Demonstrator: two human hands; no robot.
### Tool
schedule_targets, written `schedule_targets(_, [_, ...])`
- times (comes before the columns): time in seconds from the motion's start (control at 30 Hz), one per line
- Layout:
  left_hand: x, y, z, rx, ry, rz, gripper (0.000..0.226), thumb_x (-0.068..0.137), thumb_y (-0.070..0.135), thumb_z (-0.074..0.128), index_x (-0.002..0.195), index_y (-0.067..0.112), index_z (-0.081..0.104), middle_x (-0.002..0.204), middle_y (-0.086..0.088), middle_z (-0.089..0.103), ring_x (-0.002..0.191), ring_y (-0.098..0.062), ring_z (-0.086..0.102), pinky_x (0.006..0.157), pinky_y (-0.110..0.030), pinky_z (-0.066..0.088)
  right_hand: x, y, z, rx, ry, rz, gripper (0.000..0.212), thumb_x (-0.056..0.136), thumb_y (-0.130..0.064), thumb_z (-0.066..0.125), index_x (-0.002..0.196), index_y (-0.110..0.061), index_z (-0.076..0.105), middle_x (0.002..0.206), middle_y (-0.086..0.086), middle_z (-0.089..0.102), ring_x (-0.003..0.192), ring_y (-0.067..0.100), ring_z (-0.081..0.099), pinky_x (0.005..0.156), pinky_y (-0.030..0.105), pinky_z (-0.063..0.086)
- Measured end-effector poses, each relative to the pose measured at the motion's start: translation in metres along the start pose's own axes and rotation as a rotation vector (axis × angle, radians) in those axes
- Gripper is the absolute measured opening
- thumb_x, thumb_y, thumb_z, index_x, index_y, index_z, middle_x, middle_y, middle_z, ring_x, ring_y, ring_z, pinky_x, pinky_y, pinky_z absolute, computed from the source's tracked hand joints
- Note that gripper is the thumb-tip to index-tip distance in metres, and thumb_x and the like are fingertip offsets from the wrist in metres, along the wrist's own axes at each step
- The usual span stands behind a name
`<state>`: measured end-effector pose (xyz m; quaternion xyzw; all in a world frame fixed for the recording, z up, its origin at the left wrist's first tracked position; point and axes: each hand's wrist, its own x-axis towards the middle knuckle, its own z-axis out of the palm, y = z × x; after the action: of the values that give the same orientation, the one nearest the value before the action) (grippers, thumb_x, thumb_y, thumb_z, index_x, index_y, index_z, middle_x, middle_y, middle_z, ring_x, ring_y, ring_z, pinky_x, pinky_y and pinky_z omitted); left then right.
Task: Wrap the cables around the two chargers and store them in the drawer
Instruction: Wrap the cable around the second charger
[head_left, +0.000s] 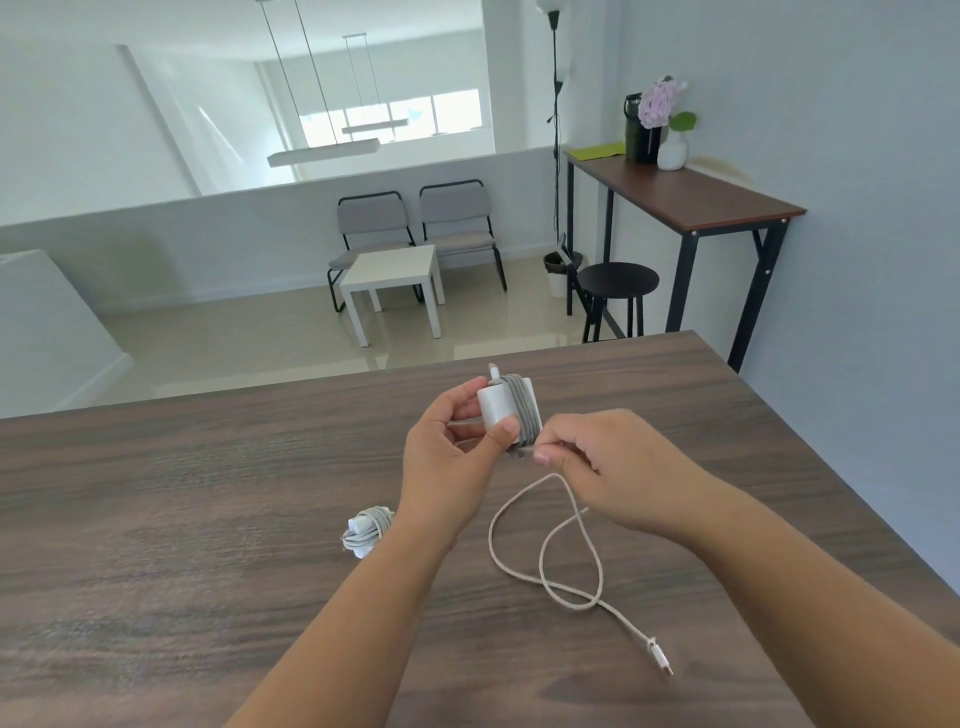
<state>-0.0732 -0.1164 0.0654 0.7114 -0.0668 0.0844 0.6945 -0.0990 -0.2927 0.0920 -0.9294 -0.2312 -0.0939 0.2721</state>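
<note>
My left hand (457, 457) holds a white charger block (496, 408) above the dark wooden table (208, 519), with several turns of pale braided cable wound around it. My right hand (608, 462) pinches that cable (545, 545) just below the block. The loose rest of the cable loops on the table and ends in a white plug (662, 660) near the front right. A second white charger (366, 530), its cable wound around it, lies on the table left of my left forearm. No drawer is in view.
The table's far edge runs just beyond my hands, its right edge slants down at the right. Beyond are a small white side table (395, 275), two grey chairs (415, 228), a black stool (618, 280) and a tall brown desk (691, 197) with vases.
</note>
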Motion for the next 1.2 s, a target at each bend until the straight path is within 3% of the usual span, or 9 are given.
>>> schedule_targets(0.23, [0.000, 0.000, -0.006, 0.034, -0.061, -0.005, 0.041, 0.080, 0.015, 0.079, 0.117, 0.025, 0.065, 0.102, -0.001, 0.071, 0.090, -0.016, 0.067, 0.078, -0.028, 0.057, 0.011, 0.000, -0.019, -0.117, -0.014, -0.064, 0.020, 0.095, -0.027, 0.051, 0.076, -0.023, 0.056, 0.056, -0.014, 0.047, 0.055, 0.003, 0.045, 0.054, 0.023, 0.033])
schedule_targets(0.4, [0.001, 0.002, -0.007, 0.027, -0.076, 0.005, 0.042, 0.078, 0.017, 0.081, 0.116, 0.024, 0.064, 0.102, 0.004, 0.072, 0.085, -0.012, 0.067, 0.081, -0.034, 0.058, 0.019, 0.000, -0.025, -0.147, -0.042, -0.085, 0.017, 0.094, -0.029, 0.051, 0.080, -0.025, 0.059, 0.065, -0.010, 0.058, 0.060, 0.006, 0.050, 0.058, 0.031, 0.042])
schedule_targets(0.6, [-0.006, 0.000, -0.007, 0.078, -0.136, -0.005, 0.041, 0.079, 0.008, 0.078, 0.112, 0.028, 0.065, 0.094, 0.011, 0.071, 0.079, -0.005, 0.065, 0.078, -0.030, 0.058, 0.026, -0.001, -0.042, -0.185, -0.022, -0.105, 0.014, 0.093, -0.035, 0.055, 0.089, -0.028, 0.067, 0.066, -0.014, 0.060, 0.062, 0.000, 0.052, 0.057, 0.022, 0.040])
schedule_targets(0.77, [-0.013, -0.002, -0.012, 0.122, -0.265, 0.008, 0.044, 0.081, 0.007, 0.077, 0.115, 0.033, 0.066, 0.107, 0.002, 0.066, 0.085, -0.013, 0.062, 0.081, -0.033, 0.057, 0.035, 0.007, -0.050, -0.128, -0.050, -0.138, 0.013, 0.091, -0.034, 0.058, 0.086, -0.028, 0.068, 0.064, -0.014, 0.061, 0.060, 0.001, 0.053, 0.059, 0.023, 0.043])
schedule_targets(0.9, [-0.013, 0.004, -0.017, 0.221, -0.341, 0.073, 0.046, 0.080, 0.014, 0.075, 0.119, 0.037, 0.063, 0.109, 0.008, 0.061, 0.088, -0.015, 0.060, 0.085, -0.037, 0.057, 0.035, 0.014, -0.047, -0.001, 0.009, -0.117, 0.019, 0.085, -0.046, 0.058, 0.084, -0.030, 0.069, 0.072, -0.008, 0.069, 0.068, 0.009, 0.063, 0.067, 0.036, 0.054])
schedule_targets(0.97, [-0.014, 0.006, -0.018, 0.219, -0.364, 0.069, 0.046, 0.079, 0.017, 0.074, 0.119, 0.036, 0.063, 0.109, 0.007, 0.060, 0.088, -0.017, 0.061, 0.085, -0.037, 0.057, 0.034, 0.017, -0.047, 0.080, 0.028, -0.113, 0.014, 0.085, -0.038, 0.063, 0.083, -0.027, 0.070, 0.077, -0.009, 0.071, 0.075, 0.009, 0.067, 0.073, 0.041, 0.055])
schedule_targets(1.07, [-0.014, 0.005, -0.018, 0.165, -0.368, 0.019, 0.045, 0.081, 0.010, 0.075, 0.119, 0.031, 0.064, 0.106, 0.008, 0.063, 0.082, -0.013, 0.060, 0.085, -0.038, 0.057, 0.032, 0.016, -0.048, 0.213, 0.038, -0.120, 0.005, 0.086, -0.024, 0.069, 0.084, -0.020, 0.072, 0.081, -0.010, 0.072, 0.081, 0.007, 0.068, 0.080, 0.037, 0.056])
schedule_targets(1.2, [-0.016, 0.006, -0.015, 0.099, -0.403, -0.021, 0.045, 0.079, 0.014, 0.075, 0.120, 0.026, 0.064, 0.100, 0.012, 0.066, 0.079, -0.007, 0.059, 0.083, -0.033, 0.056, 0.034, 0.016, -0.048, 0.259, 0.033, -0.096, 0.005, 0.086, -0.021, 0.069, 0.085, -0.019, 0.073, 0.083, -0.011, 0.073, 0.085, 0.003, 0.068, 0.085, 0.029, 0.055])
